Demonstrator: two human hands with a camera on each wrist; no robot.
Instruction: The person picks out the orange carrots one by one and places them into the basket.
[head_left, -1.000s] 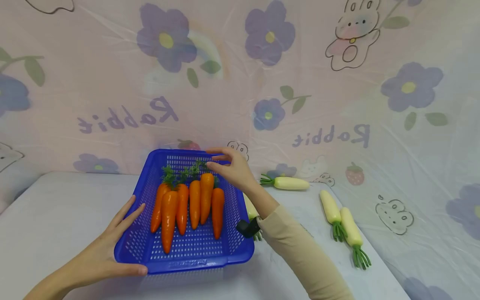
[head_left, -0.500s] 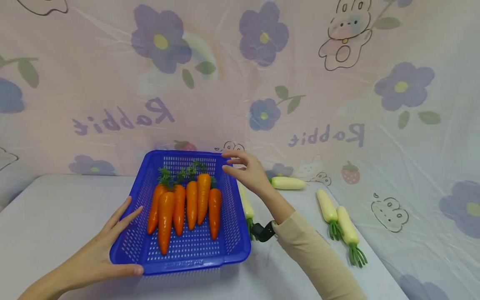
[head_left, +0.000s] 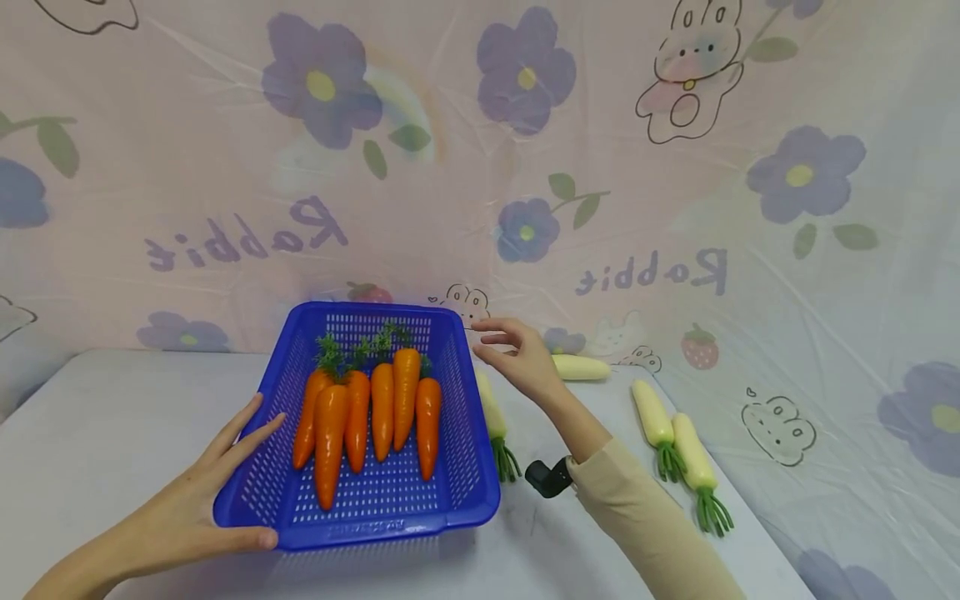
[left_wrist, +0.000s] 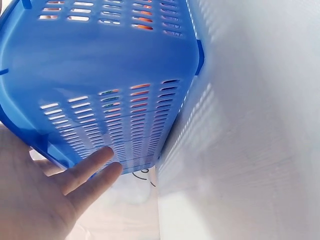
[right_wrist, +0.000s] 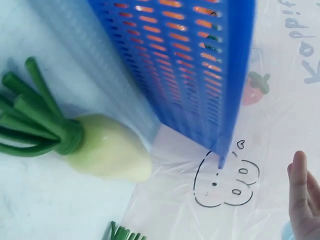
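Observation:
A blue plastic basket (head_left: 390, 527) holds several orange carrots (head_left: 331, 433) with leafy green tops. My left hand (head_left: 187, 508) rests against the basket's left side, fingers straight along the outer wall and thumb by the front rim. In the left wrist view, two of that hand's fingertips (left_wrist: 107, 155) lie near the slotted blue wall. My right hand (head_left: 521, 358) is just right of the basket's far right corner, apart from it, holding nothing. Beneath that hand, a white radish (head_left: 491, 408) with green stems lies beside the basket, partly hidden by it.
Another white radish (head_left: 583, 367) lies at the back of the white table (head_left: 150, 417), partly behind my right hand. Two more, a radish (head_left: 652, 412) and its neighbour (head_left: 695, 454), lie by the right edge. A patterned curtain (head_left: 420, 208) hangs behind.
My right hand has moved right and slightly down, from over the basket's far right corner to outside it. The left hand stays at the basket's left side; the carrots lie as before.

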